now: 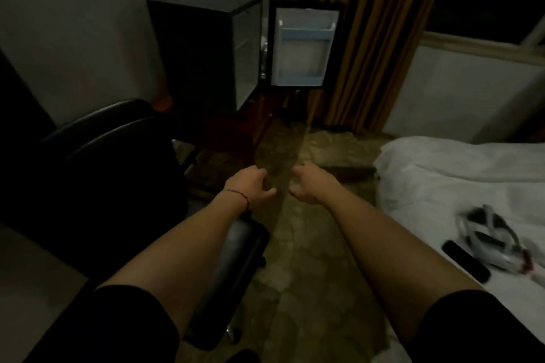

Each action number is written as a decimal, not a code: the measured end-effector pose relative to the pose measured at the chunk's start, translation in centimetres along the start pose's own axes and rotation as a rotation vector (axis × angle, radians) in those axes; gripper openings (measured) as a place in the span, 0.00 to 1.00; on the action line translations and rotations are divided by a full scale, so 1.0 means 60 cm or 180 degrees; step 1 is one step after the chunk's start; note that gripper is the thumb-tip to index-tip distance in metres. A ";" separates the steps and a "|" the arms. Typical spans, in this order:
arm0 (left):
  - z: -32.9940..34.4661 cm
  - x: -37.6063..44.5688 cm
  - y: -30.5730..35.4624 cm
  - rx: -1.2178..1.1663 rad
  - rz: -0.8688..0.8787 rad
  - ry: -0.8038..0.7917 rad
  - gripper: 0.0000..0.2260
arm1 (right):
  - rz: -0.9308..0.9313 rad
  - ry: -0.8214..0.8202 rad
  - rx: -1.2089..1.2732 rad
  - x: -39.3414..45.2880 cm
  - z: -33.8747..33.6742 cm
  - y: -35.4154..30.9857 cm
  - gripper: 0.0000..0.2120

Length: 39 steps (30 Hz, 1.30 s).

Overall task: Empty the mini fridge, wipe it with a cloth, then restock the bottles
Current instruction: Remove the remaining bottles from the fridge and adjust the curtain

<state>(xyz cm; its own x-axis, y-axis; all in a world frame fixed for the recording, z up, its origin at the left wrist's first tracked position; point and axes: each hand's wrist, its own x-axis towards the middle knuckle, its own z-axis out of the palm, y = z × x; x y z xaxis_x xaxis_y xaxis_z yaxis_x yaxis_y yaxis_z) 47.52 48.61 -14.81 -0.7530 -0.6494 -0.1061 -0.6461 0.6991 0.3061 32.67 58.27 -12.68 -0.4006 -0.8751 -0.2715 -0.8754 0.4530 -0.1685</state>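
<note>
A black mini fridge (203,47) stands on a low dark wooden stand at the back of a dim room. Its door (303,47) is swung wide open to the right, and the white inner side shows pale blue door shelves with nothing on them. The fridge's inside is seen at a steep angle and is too dark to make out. No bottle or cloth shows anywhere. My left hand (250,186) and my right hand (312,183) reach forward side by side over the floor, well short of the fridge. Both have loosely curled fingers and hold nothing.
A black office chair (118,162) stands at the left, its armrest (236,268) under my left forearm. A bed with white sheets (460,186) fills the right, with a headset (489,242) and a black remote (466,259) on it. Brown curtains (374,38) hang behind the fridge door.
</note>
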 end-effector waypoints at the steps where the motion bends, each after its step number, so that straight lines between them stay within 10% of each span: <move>1: 0.009 0.038 0.022 0.0022 0.0083 -0.0086 0.16 | 0.0101 -0.0011 0.0017 0.015 -0.003 0.035 0.25; 39: 0.021 1.485 0.430 -0.0245 -0.0003 -0.0256 0.21 | -0.0031 -0.0152 -0.0224 1.126 -0.435 0.910 0.26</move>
<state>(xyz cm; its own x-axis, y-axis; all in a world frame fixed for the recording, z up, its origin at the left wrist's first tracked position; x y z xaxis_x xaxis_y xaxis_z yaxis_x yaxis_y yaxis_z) -36.40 9.19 -17.57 -0.7620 -0.6217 -0.1810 -0.6376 0.6716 0.3775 -49.24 19.44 -15.51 -0.3800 -0.8696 -0.3153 -0.8968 0.4299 -0.1049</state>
